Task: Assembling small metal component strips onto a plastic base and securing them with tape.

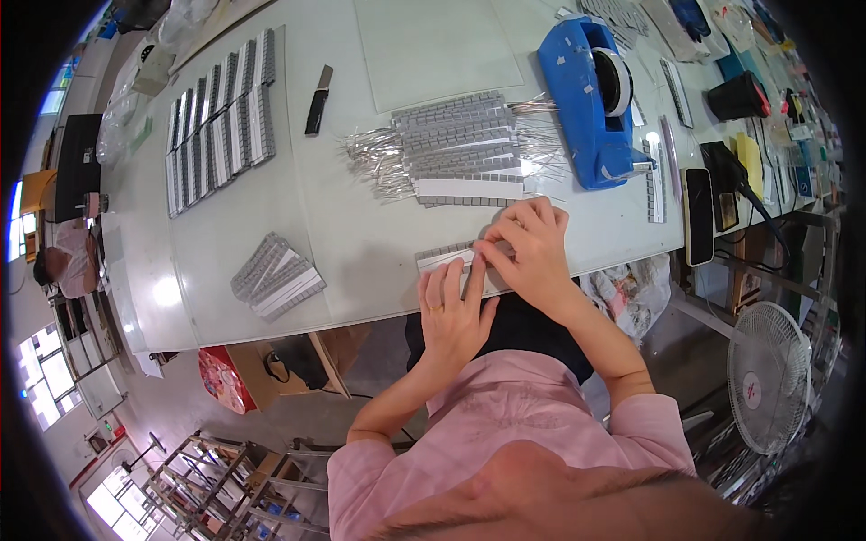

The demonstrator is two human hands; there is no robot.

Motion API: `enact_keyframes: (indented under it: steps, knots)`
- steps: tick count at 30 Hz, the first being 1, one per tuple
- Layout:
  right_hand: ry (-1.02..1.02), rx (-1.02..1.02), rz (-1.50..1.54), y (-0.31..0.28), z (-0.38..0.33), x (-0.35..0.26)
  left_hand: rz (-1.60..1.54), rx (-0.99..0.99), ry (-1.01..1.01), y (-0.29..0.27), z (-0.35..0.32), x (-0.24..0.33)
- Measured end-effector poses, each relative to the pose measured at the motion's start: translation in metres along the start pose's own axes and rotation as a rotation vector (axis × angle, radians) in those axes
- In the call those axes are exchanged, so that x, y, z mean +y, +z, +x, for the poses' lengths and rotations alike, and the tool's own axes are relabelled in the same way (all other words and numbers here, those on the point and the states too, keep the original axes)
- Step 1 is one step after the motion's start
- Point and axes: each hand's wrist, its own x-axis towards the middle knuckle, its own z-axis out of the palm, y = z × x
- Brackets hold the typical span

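Observation:
A grey strip with notched edges and a white band (433,256) lies near the table's front edge. My left hand (448,316) rests on it, fingers stretched out and pressing it from the near side. At the strip's right part, my right hand (534,261) has its thumb and index finger pinched together, close to the left fingertips. What the pinch holds is too small to tell, and both hands cover the strip's right end. Just beyond lies a stack of similar strips (465,149) with thin wires sticking out at both ends.
A blue tape dispenser (591,113) stands right of the stack. Left lie a knife (318,101), rows of strips (221,126) and a fanned bunch of strips (278,278). A phone (699,216) is at the right edge, with a white fan (769,379) below.

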Motion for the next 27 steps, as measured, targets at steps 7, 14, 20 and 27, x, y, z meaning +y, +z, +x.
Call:
enact_keyframes:
  steps: [7,14,20,27]
  knots:
    - [0.065,0.035,-0.067,0.004,-0.011,-0.001,-0.01,0.004,0.01,0.0,0.001,0.001]
    - [0.056,0.035,-0.134,-0.002,-0.013,-0.005,-0.007,-0.015,0.004,0.002,0.0,0.003]
    - [0.094,0.328,-0.256,-0.067,-0.007,0.02,0.009,-0.049,-0.018,-0.002,0.002,0.005]
    - [0.043,0.268,-0.412,-0.16,0.036,0.074,0.09,0.002,0.005,-0.002,0.004,0.005]
